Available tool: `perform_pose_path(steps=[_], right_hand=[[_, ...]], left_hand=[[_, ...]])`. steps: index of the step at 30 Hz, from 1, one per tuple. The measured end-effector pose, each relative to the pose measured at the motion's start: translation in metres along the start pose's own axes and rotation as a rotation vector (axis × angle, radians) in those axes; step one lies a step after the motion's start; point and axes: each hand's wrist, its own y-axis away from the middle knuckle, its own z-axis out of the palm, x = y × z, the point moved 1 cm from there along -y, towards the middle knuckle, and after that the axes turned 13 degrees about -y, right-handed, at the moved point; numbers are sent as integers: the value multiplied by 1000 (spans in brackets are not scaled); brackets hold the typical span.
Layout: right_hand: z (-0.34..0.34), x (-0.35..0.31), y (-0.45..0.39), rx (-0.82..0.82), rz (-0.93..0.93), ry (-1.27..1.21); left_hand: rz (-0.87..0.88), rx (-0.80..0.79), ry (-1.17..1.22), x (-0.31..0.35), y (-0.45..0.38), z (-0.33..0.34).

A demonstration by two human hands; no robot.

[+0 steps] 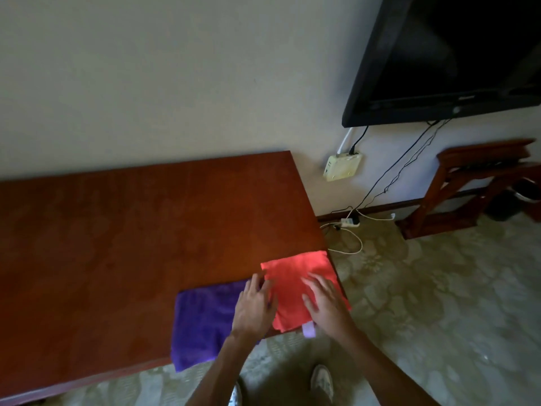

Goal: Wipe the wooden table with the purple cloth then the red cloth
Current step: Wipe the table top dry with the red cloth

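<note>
A folded purple cloth (202, 320) lies at the near edge of the wooden table (131, 224), overhanging it a little. To its right a folded red cloth (292, 276) lies at the table's near right corner, with a pale label showing at its near edge. My left hand (254, 306) lies flat with straight fingers across the seam between the two cloths, fingertips on the red cloth's left edge. On the red cloth's right part my right hand (325, 303) rests flat with spread fingers.
A black television (445, 54) hangs on the wall at upper right, cables running down to a pale box (342, 167) and a power strip (348, 222) on the carpet. A wooden rack (468, 189) stands at far right. My shoes (322, 382) show below on the patterned carpet.
</note>
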Motion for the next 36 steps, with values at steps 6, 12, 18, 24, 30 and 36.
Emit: perform_pose_path(steps=[6, 12, 18, 24, 30, 36], right_hand=[[0, 52, -17, -38, -141, 17], [-1, 67, -20, -89, -215, 32], [-2, 75, -38, -154, -267, -2], [3, 75, -110, -124, -261, -4], [20, 82, -233, -82, -277, 32], [37, 86, -361, -42, -356, 108]], left_hand=[[-41, 63, -86, 45, -19, 60], [-110, 205, -183, 59, -21, 89], [-106, 210, -235, 59, -33, 87], [-85, 145, -258, 31, -100, 67], [-71, 138, -246, -20, -215, 48], [-50, 192, -266, -67, -334, 26]])
